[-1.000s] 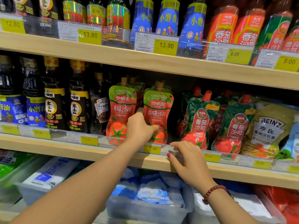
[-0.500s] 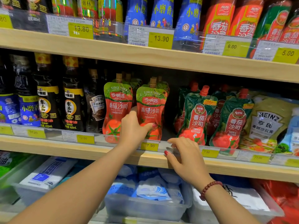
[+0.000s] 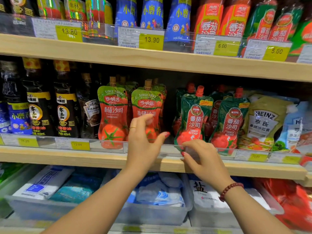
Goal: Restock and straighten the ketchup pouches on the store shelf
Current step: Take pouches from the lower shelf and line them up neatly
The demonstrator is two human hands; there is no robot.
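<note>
On the middle shelf (image 3: 101,158), red ketchup pouches (image 3: 146,103) are stood in two rows behind the price rail (image 3: 94,144); straightening is judged in hand. Left grip (image 3: 143,144) is spread open before one front pouch; right grip (image 3: 202,159) is bent on the rail, hold not discernible. Next, gentle squaring is called for; green pouches (image 3: 194,115) crowd just beside.

gap (image 3: 169,112) beside red pouches (image 3: 146,105), front rail (image 3: 47,143) — barrier
</note>
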